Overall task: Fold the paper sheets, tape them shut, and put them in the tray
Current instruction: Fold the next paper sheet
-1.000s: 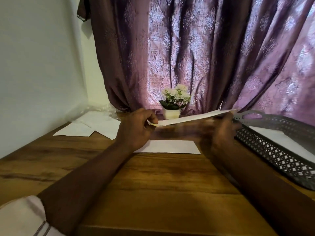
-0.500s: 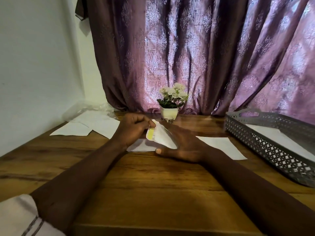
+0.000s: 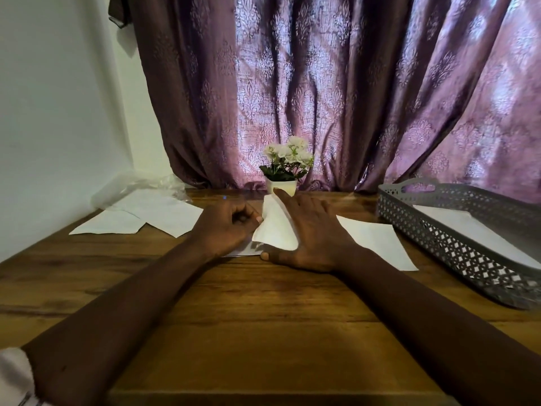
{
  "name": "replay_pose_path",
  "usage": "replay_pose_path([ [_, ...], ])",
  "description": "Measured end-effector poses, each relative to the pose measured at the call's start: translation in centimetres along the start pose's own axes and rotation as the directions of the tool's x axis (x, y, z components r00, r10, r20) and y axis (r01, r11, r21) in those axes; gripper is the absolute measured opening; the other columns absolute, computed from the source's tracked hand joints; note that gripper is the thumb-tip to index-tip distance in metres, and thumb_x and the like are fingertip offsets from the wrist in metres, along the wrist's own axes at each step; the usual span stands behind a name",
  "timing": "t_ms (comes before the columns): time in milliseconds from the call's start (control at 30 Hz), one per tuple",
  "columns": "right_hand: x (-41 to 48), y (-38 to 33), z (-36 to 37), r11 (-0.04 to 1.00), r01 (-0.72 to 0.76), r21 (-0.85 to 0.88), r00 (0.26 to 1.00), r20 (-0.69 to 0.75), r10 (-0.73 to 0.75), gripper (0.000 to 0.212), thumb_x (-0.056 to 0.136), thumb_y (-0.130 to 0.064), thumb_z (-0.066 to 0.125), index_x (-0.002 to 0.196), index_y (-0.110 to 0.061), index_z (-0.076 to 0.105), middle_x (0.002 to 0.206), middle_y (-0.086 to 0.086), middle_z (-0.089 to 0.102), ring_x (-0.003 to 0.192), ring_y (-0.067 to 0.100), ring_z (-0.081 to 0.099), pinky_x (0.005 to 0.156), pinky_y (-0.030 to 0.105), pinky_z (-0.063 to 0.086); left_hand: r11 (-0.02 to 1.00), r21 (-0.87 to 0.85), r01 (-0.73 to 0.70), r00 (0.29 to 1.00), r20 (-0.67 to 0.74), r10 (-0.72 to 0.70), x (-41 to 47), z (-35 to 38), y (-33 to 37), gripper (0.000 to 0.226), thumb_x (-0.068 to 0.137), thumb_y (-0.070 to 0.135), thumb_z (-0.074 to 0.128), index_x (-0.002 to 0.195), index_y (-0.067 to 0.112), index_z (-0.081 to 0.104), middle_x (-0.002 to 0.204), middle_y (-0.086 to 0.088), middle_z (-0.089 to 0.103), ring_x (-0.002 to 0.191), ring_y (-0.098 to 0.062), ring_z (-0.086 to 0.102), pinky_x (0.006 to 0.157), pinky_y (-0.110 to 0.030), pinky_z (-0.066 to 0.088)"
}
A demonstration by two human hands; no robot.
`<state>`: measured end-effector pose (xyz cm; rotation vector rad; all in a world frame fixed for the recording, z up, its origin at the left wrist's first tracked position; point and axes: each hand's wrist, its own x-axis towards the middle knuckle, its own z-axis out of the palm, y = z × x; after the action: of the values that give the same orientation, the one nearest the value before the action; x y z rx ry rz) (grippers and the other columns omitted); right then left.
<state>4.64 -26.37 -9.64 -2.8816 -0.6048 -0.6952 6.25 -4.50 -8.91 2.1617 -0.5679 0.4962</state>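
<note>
- The sheet (image 3: 275, 230) being folded lies mid-bench. One flap is raised and bent over, and the rest runs flat to the right under the palm.
- The left hand (image 3: 225, 227) has a narrow grip, its fingers curled, and it seems to pinch the flap's left edge with the thumb tip.
- The right hand (image 3: 313, 232) has no grip. It lies flat with fingers spread, pressing the sheet onto the bench (image 3: 263, 317).
- Judgement: the fold is in progress. The crease is not yet pressed down and nothing is taped.
- Risk: if the flat hand lifts or slides before the crease is set, the flap could spring open or the fold could come out skewed.
- Risk: a pull from the pinching hand against the pinned part could crumple or tear the thin paper.
- No tape shows clearly, so reaching for it would probably take one hand off the fold.
- Loose sheets (image 3: 164, 215) lie well apart at the left.
- The tray (image 3: 409, 218) stands at the right and already holds paper (image 3: 456, 221).
- A flower pot (image 3: 281, 186) stands just behind the fingertips, so a forward sweep might knock it.
</note>
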Motion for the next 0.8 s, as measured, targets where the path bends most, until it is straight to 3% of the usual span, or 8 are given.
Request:
replay_pose_path([
  [133,0.1,-0.6,0.1,0.993,0.000,-0.120,1.000,-0.019,-0.002,0.125,0.070,-0.101,0.035,0.165,-0.028,0.000,0.154,0.012,0.036,0.144,0.034,0.031,0.122,0.055,0.021,0.950,-0.180,0.257,0.965,0.003,-0.261,-0.4,0.2,1.7,0.056,0.099,0.057,0.053,0.075,0.009,0.071,0.069,-0.002,0.068,0.066,-0.017,0.063,0.069,-0.032,0.046],
  [167,0.1,-0.8,0.2,0.988,0.009,-0.157,1.000,-0.024,-0.013,0.124,0.071,-0.101,0.033,0.165,-0.027,0.000,0.154,0.013,0.036,0.144,0.035,0.031,0.122,0.056,0.020,0.950,-0.174,0.260,0.963,-0.021,-0.267,-0.3,0.4,1.8,0.058,0.098,0.059,0.053,0.075,0.008,0.069,0.070,-0.005,0.068,0.067,-0.018,0.062,0.069,-0.032,0.044],
  [267,0.2,-1.0,0.3,0.976,0.016,-0.218,0.999,-0.030,-0.023,0.121,0.074,-0.101,0.027,0.166,-0.025,0.003,0.154,0.014,0.035,0.144,0.035,0.031,0.123,0.057,0.018,0.990,0.003,0.142,0.980,-0.139,-0.140,-0.1,0.5,1.2,0.031,0.088,0.051,0.072,0.081,0.021,0.068,0.074,0.005,0.070,0.071,-0.014,0.066,0.068,-0.029,0.050],
  [433,0.0,-1.3,0.2,0.965,-0.003,-0.262,0.999,-0.054,-0.011,0.121,0.074,-0.100,0.025,0.166,-0.024,0.007,0.153,0.013,0.038,0.141,0.035,0.033,0.121,0.058,0.019,0.995,-0.025,0.097,0.982,-0.159,-0.100,-0.3,1.1,1.7,0.027,0.085,0.045,0.078,0.077,0.020,0.073,0.067,0.003,0.070,0.064,-0.014,0.065,0.061,-0.029,0.049],
  [567,-0.1,-1.5,0.0,0.959,0.002,-0.282,0.997,-0.077,-0.024,0.120,0.073,-0.099,0.024,0.165,-0.022,0.014,0.152,0.013,0.038,0.141,0.035,0.034,0.120,0.058,0.022,0.963,-0.113,0.246,0.965,-0.069,-0.254,-0.1,1.5,1.7,0.030,0.077,0.050,0.083,0.078,0.021,0.077,0.069,0.003,0.074,0.068,-0.017,0.071,0.069,-0.034,0.056],
  [633,-0.1,-1.6,0.0,0.958,0.007,-0.288,0.997,-0.076,-0.030,0.121,0.073,-0.099,0.023,0.165,-0.022,0.013,0.152,0.013,0.038,0.140,0.035,0.034,0.119,0.058,0.023,0.904,-0.257,0.343,0.937,0.023,-0.349,0.1,1.2,1.5,0.042,0.062,0.053,0.090,0.082,0.019,0.078,0.077,0.000,0.077,0.074,-0.020,0.073,0.075,-0.040,0.059],
  [700,-0.1,-1.6,0.0,0.959,0.007,-0.284,0.998,-0.065,-0.027,0.122,0.073,-0.100,0.023,0.166,-0.022,0.008,0.153,0.013,0.036,0.140,0.035,0.033,0.119,0.057,0.024,0.794,-0.447,0.413,0.906,0.110,-0.409,0.3,1.0,1.3,0.049,0.055,0.039,0.098,0.088,0.010,0.076,0.092,-0.013,0.079,0.081,-0.027,0.075,0.081,-0.046,0.060],
  [800,-0.1,-1.5,-0.1,0.961,0.002,-0.277,0.997,-0.073,-0.023,0.124,0.073,-0.102,0.025,0.166,-0.022,0.006,0.154,0.014,0.035,0.140,0.035,0.034,0.118,0.055,0.025,0.705,-0.561,0.435,0.895,0.178,-0.410,0.3,0.8,1.7,0.029,0.073,0.008,0.088,0.094,-0.002,0.071,0.103,-0.029,0.075,0.084,-0.033,0.074,0.079,-0.043,0.060],
])
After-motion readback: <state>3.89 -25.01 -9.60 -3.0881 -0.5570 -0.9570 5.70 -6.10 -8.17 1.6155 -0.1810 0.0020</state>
